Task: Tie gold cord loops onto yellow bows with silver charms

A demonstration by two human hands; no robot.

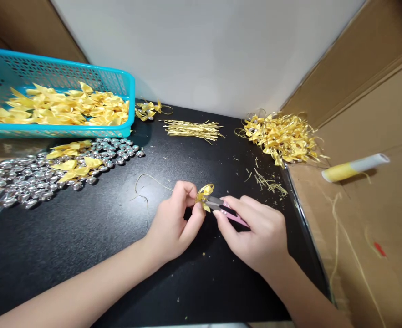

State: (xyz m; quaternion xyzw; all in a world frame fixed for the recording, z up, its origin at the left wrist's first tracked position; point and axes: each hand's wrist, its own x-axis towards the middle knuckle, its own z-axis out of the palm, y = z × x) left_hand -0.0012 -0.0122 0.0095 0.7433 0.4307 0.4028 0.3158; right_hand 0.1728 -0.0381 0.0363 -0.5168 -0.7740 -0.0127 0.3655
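Note:
Over the front middle of the black table, my left hand (178, 221) pinches a small yellow ribbon flower (206, 192) with a gold wire loop. From the right, my right hand (255, 225) is closed around a pair of thread snips (233, 217) with dark blades and a pink part. The blade tips meet the flower near the left fingertips; whether they touch the ribbon or the wire cannot be made out. A thin thread (146, 177) trails over the table to the left of my left hand.
A turquoise basket (131, 102) of yellow ribbon pieces stands back left, behind silver beads (33, 177). Gold wires (194, 130) lie at the back middle. A heap of finished-looking flowers (282, 136) and wire clippings (271, 184) lie right. A yellow-white roll (356, 167) rests on cardboard.

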